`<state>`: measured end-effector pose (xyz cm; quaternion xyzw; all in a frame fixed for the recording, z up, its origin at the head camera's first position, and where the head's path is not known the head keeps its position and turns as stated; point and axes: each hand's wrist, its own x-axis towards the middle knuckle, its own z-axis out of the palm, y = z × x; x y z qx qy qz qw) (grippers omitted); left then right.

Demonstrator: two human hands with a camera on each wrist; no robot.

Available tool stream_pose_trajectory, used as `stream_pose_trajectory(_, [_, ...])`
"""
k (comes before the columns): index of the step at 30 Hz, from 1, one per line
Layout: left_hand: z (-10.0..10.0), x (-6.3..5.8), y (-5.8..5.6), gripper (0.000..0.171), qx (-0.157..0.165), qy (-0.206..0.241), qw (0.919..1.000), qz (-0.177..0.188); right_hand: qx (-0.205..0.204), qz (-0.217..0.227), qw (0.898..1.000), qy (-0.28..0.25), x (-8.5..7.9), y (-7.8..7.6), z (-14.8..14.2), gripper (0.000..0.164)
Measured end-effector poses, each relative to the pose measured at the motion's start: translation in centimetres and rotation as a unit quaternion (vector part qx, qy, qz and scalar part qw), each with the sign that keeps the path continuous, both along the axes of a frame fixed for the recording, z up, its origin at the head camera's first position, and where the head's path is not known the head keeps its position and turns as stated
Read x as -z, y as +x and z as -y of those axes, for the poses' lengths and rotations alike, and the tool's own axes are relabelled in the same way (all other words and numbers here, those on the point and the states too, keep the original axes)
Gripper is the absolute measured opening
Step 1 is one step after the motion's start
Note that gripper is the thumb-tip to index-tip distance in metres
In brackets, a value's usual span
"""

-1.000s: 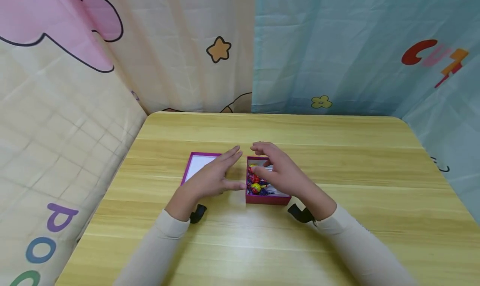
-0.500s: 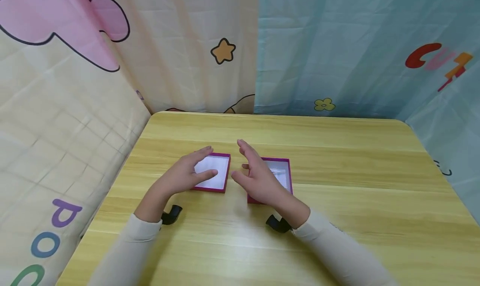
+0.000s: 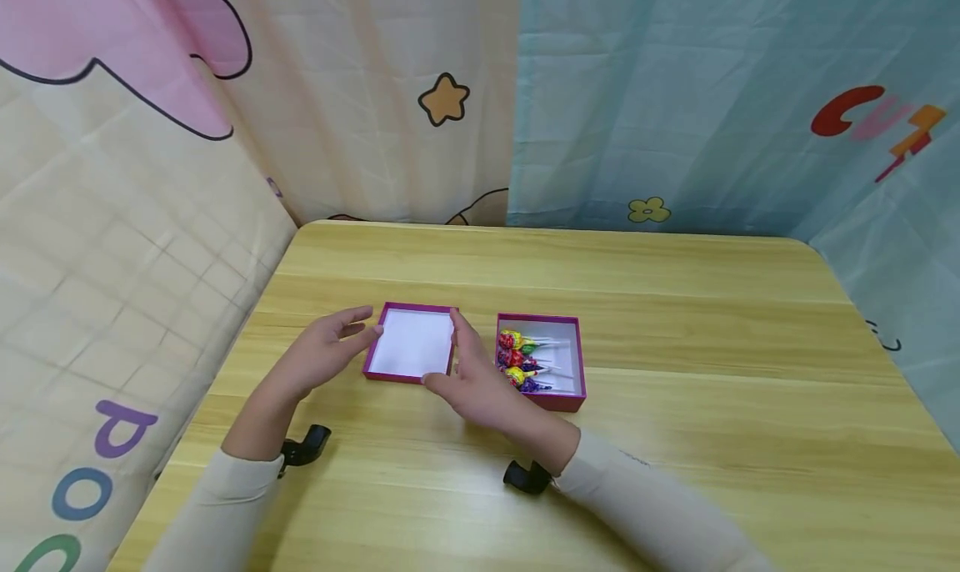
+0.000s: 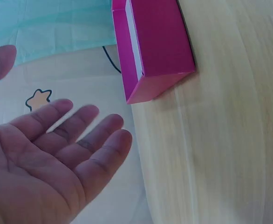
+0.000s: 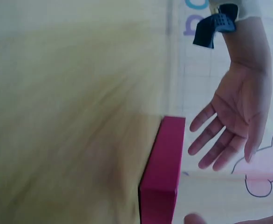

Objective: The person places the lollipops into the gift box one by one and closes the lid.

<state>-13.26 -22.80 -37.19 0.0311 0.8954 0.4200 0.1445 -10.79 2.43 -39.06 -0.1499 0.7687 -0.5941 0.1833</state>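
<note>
A shallow magenta box lid (image 3: 412, 343) with a white inside lies hollow side up on the table, between my two hands. My left hand (image 3: 318, 355) is at its left side, fingers loosely extended and holding nothing; in the left wrist view the left palm (image 4: 38, 172) shows bare. My right hand (image 3: 476, 380) is at the lid's right edge, thumb near the front right corner and fingers stretched along that side. Right of it stands a deeper magenta box (image 3: 558, 403), with several wrapped lollipops (image 3: 517, 359) inside, white sticks pointing right.
The pale wood table (image 3: 712, 388) extends round both boxes. Patterned curtains (image 3: 360, 97) hang behind its far edge and at the sides. Black wrist camera mounts (image 3: 306, 445) project below each wrist.
Both hands have moved left, away from the lollipop box. My left hand went past the lid to its left side, and my right hand came to its right edge. The lollipops are now uncovered.
</note>
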Motion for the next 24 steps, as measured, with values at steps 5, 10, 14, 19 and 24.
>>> stream_pose_trajectory(5, [0.5, 0.1, -0.2, 0.073, -0.015, 0.022, 0.9989, 0.038, 0.003, 0.007, 1.0, 0.021, 0.8, 0.3, 1.1, 0.101])
stream_pose_trajectory(10, [0.8, 0.5, -0.6, 0.078, -0.012, 0.059, 0.9954, 0.074, 0.01, 0.012, 0.998, 0.062, 1.4, 0.2, 1.5, 0.098])
stream_pose_trajectory(14, [0.8, 0.9, -0.9, 0.078, -0.013, 0.085, 0.9913, 0.099, 0.028, 0.022, 0.998, 0.053, 2.3, -0.2, 1.9, 0.1])
stream_pose_trajectory(19, [0.3, 1.6, -1.3, 0.08, -0.015, 0.094, 0.99, 0.104, 0.043, 0.057, 0.997, 0.03, 2.7, -0.5, 2.3, 0.099])
stream_pose_trajectory(24, [-0.3, 2.1, -1.3, 0.077, -0.017, 0.089, 0.9918, 0.089, 0.046, 0.065, 0.997, 0.021, 2.5, -0.5, 2.3, 0.098])
